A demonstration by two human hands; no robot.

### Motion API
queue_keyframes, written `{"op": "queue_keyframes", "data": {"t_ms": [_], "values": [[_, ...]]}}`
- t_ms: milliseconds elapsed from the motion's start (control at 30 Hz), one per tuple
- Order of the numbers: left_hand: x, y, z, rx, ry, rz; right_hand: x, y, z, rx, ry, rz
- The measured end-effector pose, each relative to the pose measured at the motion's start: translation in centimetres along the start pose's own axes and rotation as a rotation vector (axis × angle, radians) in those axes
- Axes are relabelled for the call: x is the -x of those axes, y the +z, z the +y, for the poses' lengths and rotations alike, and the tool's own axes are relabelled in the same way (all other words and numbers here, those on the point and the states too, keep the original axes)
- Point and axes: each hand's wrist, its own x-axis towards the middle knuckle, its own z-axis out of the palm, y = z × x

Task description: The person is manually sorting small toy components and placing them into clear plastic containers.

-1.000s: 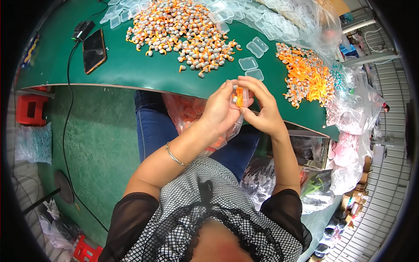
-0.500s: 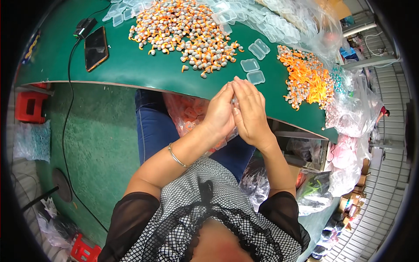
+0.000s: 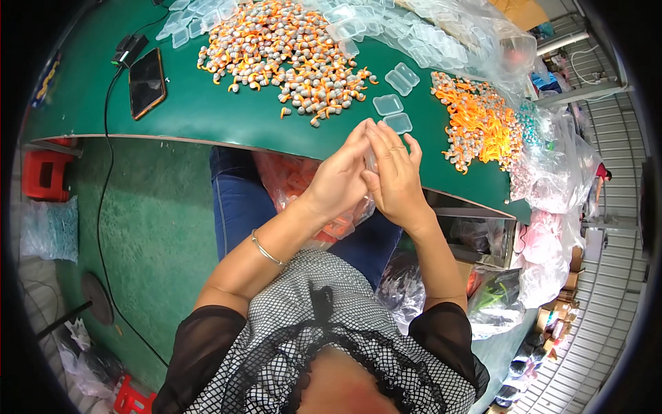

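My left hand (image 3: pixel 338 183) and my right hand (image 3: pixel 396 183) are pressed palm to palm just over the front edge of the green table (image 3: pixel 207 114). A small clear plastic case (image 3: pixel 371 163) shows as a sliver between them; what is inside it is hidden. Two empty clear cases (image 3: pixel 387 105) lie on the table just beyond my fingertips. A big heap of orange-and-grey small pieces (image 3: pixel 289 48) covers the table's far middle. A second heap of orange pieces (image 3: pixel 476 121) lies to the right.
A clear bag with orange items (image 3: pixel 296 183) rests on my lap under my hands. A dark phone (image 3: pixel 146 81) with a cable lies at the table's left. Many empty clear cases (image 3: pixel 414 34) and plastic bags (image 3: pixel 552 172) crowd the right. A red stool (image 3: pixel 45 176) stands on the floor, left.
One second ago my fingertips held an orange piece in view between them. Since then my hands have closed flat against each other and the orange piece is out of sight.
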Motion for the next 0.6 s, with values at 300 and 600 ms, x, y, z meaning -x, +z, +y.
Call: {"op": "queue_keyframes", "data": {"t_ms": [300,600], "values": [[1.4,-3.2,1.9,-0.535,-0.041,0.009,0.3,-0.3,0.7,-0.216,-0.039,0.103],[2.0,-3.4,2.2,-0.849,0.324,-0.153,1.6,0.2,-0.8,-0.565,0.15,0.31]]}}
